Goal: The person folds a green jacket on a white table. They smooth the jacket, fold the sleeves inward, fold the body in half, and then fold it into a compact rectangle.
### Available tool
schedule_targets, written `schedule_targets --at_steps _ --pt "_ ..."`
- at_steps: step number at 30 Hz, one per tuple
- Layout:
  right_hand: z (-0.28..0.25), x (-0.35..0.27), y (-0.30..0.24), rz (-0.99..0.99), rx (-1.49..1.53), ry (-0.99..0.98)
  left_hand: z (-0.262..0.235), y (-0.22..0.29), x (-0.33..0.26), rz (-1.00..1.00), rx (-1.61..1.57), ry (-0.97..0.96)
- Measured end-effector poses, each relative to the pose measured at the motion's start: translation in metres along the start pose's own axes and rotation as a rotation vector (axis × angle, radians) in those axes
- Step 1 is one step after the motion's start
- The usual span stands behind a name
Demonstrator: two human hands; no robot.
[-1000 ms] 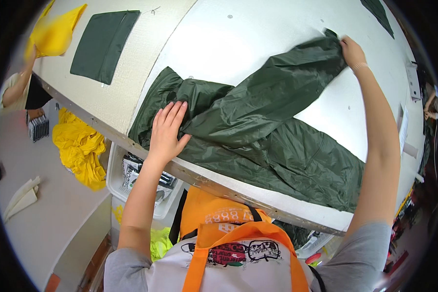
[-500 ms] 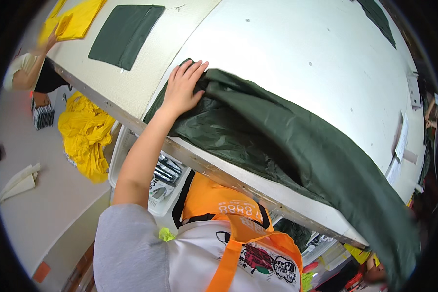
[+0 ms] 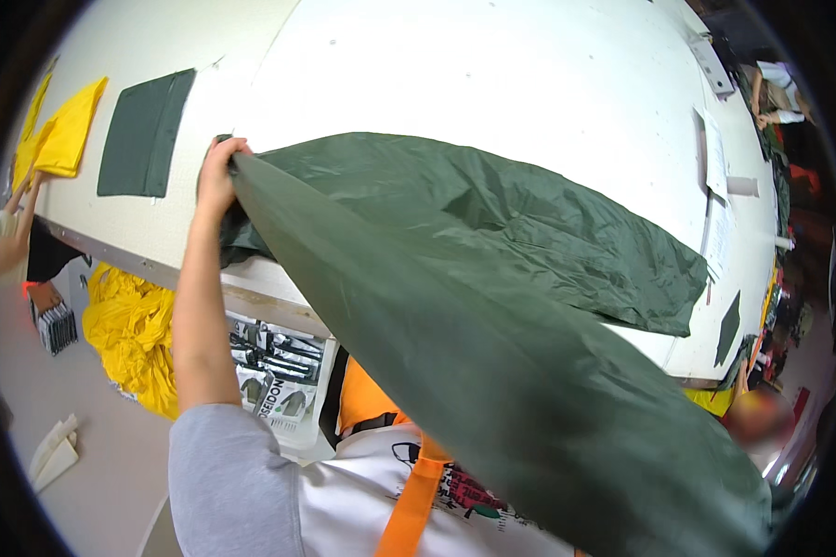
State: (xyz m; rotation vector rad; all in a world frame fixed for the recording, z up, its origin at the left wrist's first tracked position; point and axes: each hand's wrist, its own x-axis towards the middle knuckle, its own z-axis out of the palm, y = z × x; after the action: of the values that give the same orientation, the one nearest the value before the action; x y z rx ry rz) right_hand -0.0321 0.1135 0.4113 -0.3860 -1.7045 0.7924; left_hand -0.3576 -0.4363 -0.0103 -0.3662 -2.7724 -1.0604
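nearest the camera: a broad fold of the dark green garment (image 3: 492,371) rises off the table and sweeps across the lower right of the view, hiding the person's right hand and most of the right arm; whether that hand's fingers are spread or closed cannot be told. below it show a grey sleeve (image 3: 228,483), a white printed shirt and an orange apron strap (image 3: 409,506), cut off by the lower edge.

middle ground: the left hand (image 3: 216,176) is raised at the near left corner of the garment, fingers curled together and clamped on the fabric edge. the rest of the garment lies crumpled on the white table (image 3: 492,84), running from this corner toward the right. the table's near edge is partly covered by the lifted fold.

under the table edge: a box of printed packets (image 3: 274,376), partly hidden by the forearm, and a heap of yellow fabric (image 3: 135,334) on the floor.

farther left on the table: a flat dark green fabric panel (image 3: 144,135), well apart from the garment, and yellow cut pieces (image 3: 65,139) beside it. another person's arm (image 3: 9,232) shows at the left rim, bent by the lens.

far right: papers (image 3: 715,176) on the table and cluttered goods, too distorted to identify.
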Motion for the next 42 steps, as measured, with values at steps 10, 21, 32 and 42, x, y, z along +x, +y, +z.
schedule_targets --at_steps 10,21,32,42 --pt "0.033 0.002 0.429 0.638 -0.457 -0.671 0.054 0.169 0.010 0.174 0.183 0.118" --pt "0.068 -0.077 0.512 0.276 -1.012 -0.952 0.120 0.181 0.010 0.005 0.543 -0.218" --pt "0.174 -0.175 0.264 -0.396 0.048 -1.626 0.087 0.177 0.057 -0.153 -0.048 -0.458" --pt "0.204 -0.255 0.240 -0.536 0.098 -1.730 0.058 0.119 0.062 -0.016 0.367 -0.468"
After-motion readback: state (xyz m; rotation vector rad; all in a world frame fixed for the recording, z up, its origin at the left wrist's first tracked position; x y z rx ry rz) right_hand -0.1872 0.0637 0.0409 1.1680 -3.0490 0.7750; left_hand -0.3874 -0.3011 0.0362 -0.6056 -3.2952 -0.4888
